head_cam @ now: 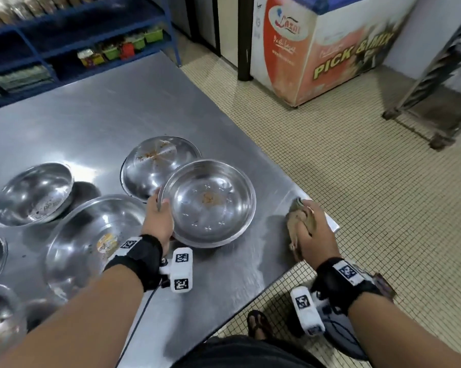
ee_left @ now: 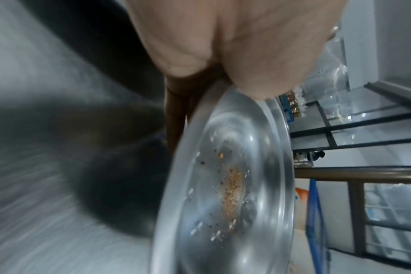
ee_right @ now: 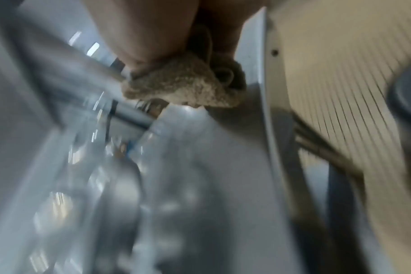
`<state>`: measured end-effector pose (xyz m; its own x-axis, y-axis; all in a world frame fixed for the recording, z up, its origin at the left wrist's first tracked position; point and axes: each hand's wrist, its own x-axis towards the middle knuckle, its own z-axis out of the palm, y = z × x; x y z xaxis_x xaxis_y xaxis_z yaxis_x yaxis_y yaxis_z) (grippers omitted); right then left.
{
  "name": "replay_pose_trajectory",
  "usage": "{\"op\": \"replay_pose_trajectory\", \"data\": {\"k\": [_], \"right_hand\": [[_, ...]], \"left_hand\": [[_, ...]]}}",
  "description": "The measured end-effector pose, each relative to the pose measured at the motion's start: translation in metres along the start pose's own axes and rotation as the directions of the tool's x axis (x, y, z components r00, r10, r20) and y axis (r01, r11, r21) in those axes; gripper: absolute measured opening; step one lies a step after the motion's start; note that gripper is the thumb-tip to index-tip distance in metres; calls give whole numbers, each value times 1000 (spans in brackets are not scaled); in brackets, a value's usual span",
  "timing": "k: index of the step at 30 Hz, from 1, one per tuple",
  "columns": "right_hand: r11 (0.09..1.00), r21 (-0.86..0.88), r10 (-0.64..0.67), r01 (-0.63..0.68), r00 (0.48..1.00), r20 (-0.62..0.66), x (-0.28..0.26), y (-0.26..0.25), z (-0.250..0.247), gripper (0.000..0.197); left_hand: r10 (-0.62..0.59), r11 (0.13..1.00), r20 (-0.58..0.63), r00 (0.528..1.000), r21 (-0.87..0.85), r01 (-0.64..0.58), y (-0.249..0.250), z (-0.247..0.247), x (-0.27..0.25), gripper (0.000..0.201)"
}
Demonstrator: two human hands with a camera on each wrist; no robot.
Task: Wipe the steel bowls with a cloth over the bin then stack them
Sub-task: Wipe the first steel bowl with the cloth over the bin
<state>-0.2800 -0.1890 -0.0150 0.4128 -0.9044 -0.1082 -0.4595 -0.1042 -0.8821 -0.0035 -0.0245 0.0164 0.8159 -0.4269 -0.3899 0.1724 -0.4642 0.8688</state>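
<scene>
- My left hand [head_cam: 157, 219] grips the rim of a bowl [head_cam: 212, 201], thumb over the edge, fingers under; bowl sits tilted just right of the hand, near the table [head_cam: 104, 107] corner
- Left wrist view: orange-brown crumbs [ee_left: 231, 189] and dark specks in that bowl's bottom
- My right hand [head_cam: 313, 235] is clamped on a bunched tan cloth [head_cam: 298, 221], at the table's right edge, right of the held bowl
- Dirty bowl 2 [head_cam: 151, 162] sits behind the held bowl, touching or overlapped, can't tell
- Bowl 3 [head_cam: 91, 235] just left of my left hand; bowl 4 [head_cam: 34, 193] further left
- More bowl rims cut off at the table's left side
- Freezer [head_cam: 322, 46] on the tiled floor, well beyond the table
</scene>
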Motion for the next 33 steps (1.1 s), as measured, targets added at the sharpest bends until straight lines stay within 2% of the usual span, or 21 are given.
{"op": "replay_pose_trajectory", "data": {"k": [2,5,7,9,11,13,16,17,20,23,25,27,33], "right_hand": [[952,272,168,-141,982,-80,-20,-8,0,35],[762,601,333,-242,942,-43,-50,-21,0,24],[644,709,396,-287,918,12,-72,-28,-4,20],[594,754,388,-279,921,35,-97,-33,-10,25],[629,746,354,-218,935,-25,-124,-34,-17,30],[676,726,331,-126,932,-146,-151,-33,-23,30],[829,558,275,-42,899,-341,-185,-20,-36,36],[873,488,244,-25,887,-391,-194,-16,-42,36],[961,275,160,-29,868,-469,-211,2,-64,32],[953,301,192,-26,822,-536,-217,9,-82,29],[925,380,227,-10,816,-531,-221,11,-94,28],[888,459,249,7,833,-494,-224,14,-107,28],[882,466,290,-62,853,-434,-207,39,-154,42]], "left_hand": [[11,999,33,999,-34,-10,-7,-10,-13,32],[37,999,106,994,-26,-34,-11,-22,-29,40],[72,997,143,987,-9,-72,-12,-27,-30,39],[86,996,183,979,22,-92,-11,-28,-30,39],[95,993,224,970,51,-109,-13,-25,-30,37],[107,989,266,958,70,-130,-13,-19,-33,39],[93,990,348,933,68,-124,-12,-2,-46,43],[96,989,383,919,68,-131,-12,5,-50,39],[148,983,443,884,29,-179,-8,25,-74,13],[162,978,479,863,36,-204,-4,49,-84,13],[159,984,495,854,-4,-180,-1,65,-86,13],[167,983,518,839,-24,-181,2,82,-87,14],[139,990,581,802,-54,-132,19,141,-99,20]]}}
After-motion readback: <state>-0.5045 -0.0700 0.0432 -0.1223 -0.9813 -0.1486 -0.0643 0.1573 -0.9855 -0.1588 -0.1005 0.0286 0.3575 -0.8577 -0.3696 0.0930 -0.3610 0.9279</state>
